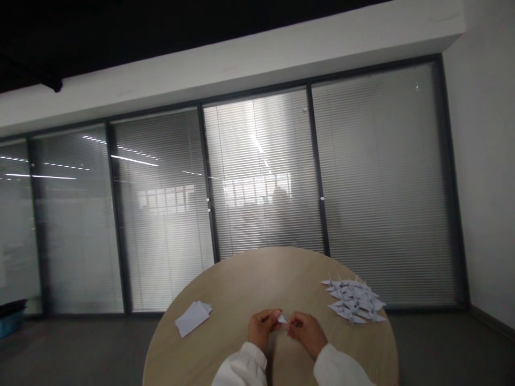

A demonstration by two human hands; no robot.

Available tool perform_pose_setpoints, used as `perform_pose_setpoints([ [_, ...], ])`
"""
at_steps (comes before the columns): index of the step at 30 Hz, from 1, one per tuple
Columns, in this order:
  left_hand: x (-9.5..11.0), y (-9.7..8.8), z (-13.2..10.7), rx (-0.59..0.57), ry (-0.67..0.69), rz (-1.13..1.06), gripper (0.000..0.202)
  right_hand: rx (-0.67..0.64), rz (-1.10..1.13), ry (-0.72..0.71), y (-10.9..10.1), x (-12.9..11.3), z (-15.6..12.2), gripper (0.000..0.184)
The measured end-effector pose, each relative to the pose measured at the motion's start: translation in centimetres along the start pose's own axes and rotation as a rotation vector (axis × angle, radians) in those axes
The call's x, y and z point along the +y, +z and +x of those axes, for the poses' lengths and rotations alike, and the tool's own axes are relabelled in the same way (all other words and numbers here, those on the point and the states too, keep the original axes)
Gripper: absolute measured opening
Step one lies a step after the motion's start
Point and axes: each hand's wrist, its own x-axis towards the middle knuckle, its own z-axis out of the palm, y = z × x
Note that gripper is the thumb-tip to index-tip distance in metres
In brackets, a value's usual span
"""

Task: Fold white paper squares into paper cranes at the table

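An office with blinded glass partitions (261, 177) and a round table (249, 284).

Left hand (262, 329) and right hand (308, 333) pinching a small white paper fold (282, 319) between them, just above a round wooden desk (257, 284). Off to the right, a heap of white origami cranes (354, 301); to the left, folded white paper (193, 317); beyond, glass partitions with slatted blinds (261, 171).
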Motion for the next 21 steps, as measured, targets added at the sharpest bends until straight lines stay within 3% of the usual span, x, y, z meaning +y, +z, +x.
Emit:
perform_pose_setpoints([
  [9,0.30,0.28,-0.48,-0.007,0.033,0.065,0.035,0.106,-0.016,-0.057,-0.01,-0.70,-0.23,0.022],
  [16,0.37,0.68,-0.73,-0.053,0.060,0.170,0.035,-0.015,0.109,-0.032,0.26,-0.38,-0.21,0.024],
  [21,0.08,0.75,-0.64,-0.041,0.072,0.200,0.035,-0.013,0.150,-0.034,0.26,-0.38,-0.30,0.025],
])
